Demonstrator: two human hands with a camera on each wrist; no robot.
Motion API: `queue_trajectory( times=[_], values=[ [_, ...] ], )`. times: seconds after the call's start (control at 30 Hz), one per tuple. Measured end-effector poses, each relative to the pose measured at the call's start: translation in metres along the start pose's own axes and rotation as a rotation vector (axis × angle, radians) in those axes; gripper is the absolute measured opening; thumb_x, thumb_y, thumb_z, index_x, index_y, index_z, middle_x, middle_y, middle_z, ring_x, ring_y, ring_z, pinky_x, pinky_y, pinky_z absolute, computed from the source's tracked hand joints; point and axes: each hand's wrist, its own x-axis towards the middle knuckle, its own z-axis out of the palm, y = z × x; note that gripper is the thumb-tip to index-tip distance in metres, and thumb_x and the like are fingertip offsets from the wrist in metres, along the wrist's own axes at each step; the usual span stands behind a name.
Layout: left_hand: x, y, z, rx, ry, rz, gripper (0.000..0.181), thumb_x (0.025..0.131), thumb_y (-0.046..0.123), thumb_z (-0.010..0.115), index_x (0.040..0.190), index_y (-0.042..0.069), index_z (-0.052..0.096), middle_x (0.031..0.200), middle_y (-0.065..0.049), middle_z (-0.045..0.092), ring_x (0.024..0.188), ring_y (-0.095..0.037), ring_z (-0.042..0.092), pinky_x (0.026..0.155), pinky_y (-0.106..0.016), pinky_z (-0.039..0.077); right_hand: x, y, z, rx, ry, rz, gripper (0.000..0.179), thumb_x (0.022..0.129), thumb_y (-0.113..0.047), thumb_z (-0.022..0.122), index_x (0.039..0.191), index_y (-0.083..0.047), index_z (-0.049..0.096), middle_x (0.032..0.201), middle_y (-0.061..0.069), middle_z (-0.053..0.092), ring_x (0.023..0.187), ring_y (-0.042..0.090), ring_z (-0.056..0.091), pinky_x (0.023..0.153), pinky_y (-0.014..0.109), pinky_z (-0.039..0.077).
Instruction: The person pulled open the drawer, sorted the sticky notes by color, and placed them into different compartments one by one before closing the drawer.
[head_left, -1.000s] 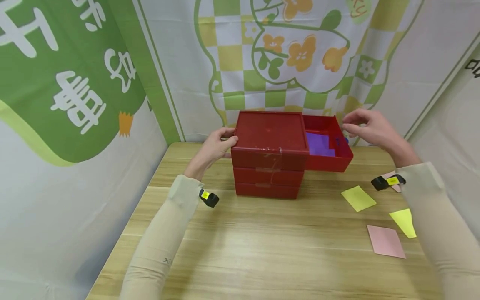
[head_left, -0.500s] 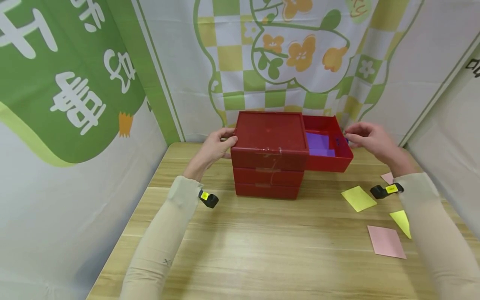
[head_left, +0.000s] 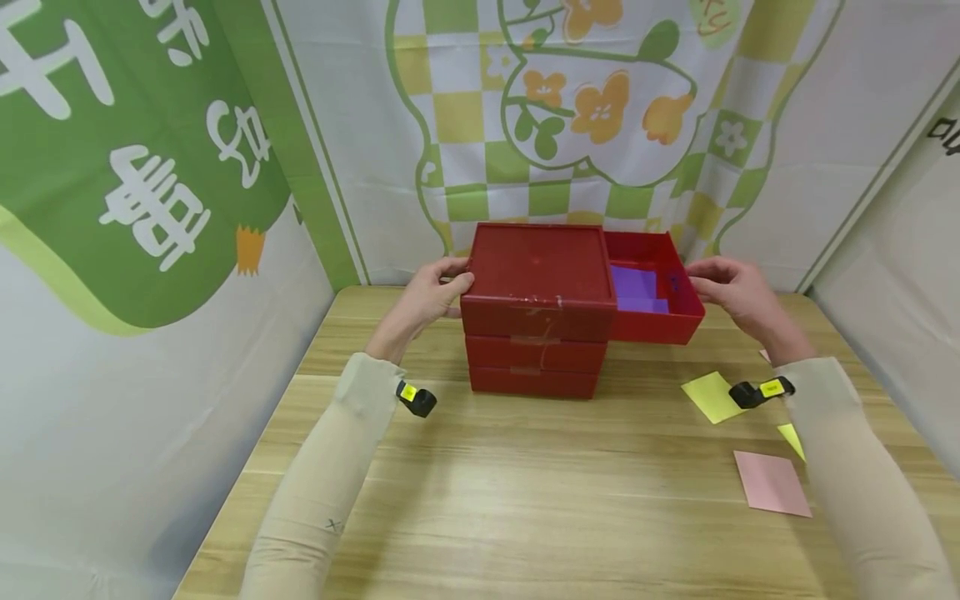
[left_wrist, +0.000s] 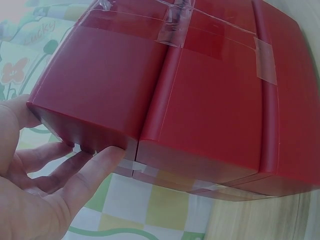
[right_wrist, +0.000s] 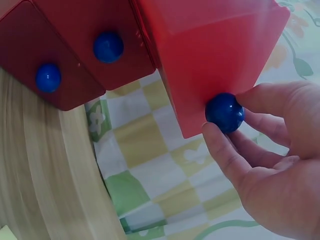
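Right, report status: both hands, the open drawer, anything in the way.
Left hand against left side of red drawer cabinet. Right hand pinching blue knob of top drawer. Drawer open, purple paper inside. No obstruction seen in its path.

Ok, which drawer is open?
The top drawer: it alone is pulled out, showing purple paper inside; the middle drawer and bottom drawer are closed.

Farther yellow note: right of red cabinet, partly behind right sleeve.
Blue knob: on cabinet's top drawer, partly covered by right hand.
Left hand: at cabinet's corner, cut off by left-wrist view's edge.
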Motion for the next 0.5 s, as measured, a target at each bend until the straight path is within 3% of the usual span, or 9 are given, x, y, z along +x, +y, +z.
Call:
queue_trajectory(
  times=[0.3, 0.5],
  values=[
    [-0.002, 0.0012, 0.0013, -0.009, 0.001, 0.015, 0.051, 0.102, 0.024, 0.053, 0.149, 0.01, 0.041, 0.144, -0.012, 0.047, 0.123, -0.027, 0.05, 0.093, -0.05, 0.056, -0.0016, 0.0014, 0.0016, 0.084, 0.027, 0.018, 0.016, 0.094, -0.013, 0.066, 0.097, -0.027, 0.071, 0.088, -0.02, 0.069, 0.08, -0.001, 0.066, 0.073, 0.013, 0.056],
    [-0.0016, 0.0003, 0.0, -0.003, 0.0, 0.02, 0.051, 0.101, 0.025, 0.054, 0.149, 0.011, 0.041, 0.146, -0.011, 0.046, 0.123, -0.026, 0.05, 0.082, -0.037, 0.061, -0.0011, -0.0015, 0.0013, 0.084, 0.028, 0.044, 0.014, 0.093, -0.015, 0.067, 0.095, -0.029, 0.071, 0.087, -0.021, 0.069, 0.08, -0.001, 0.067, 0.073, 0.014, 0.057]
  ],
)
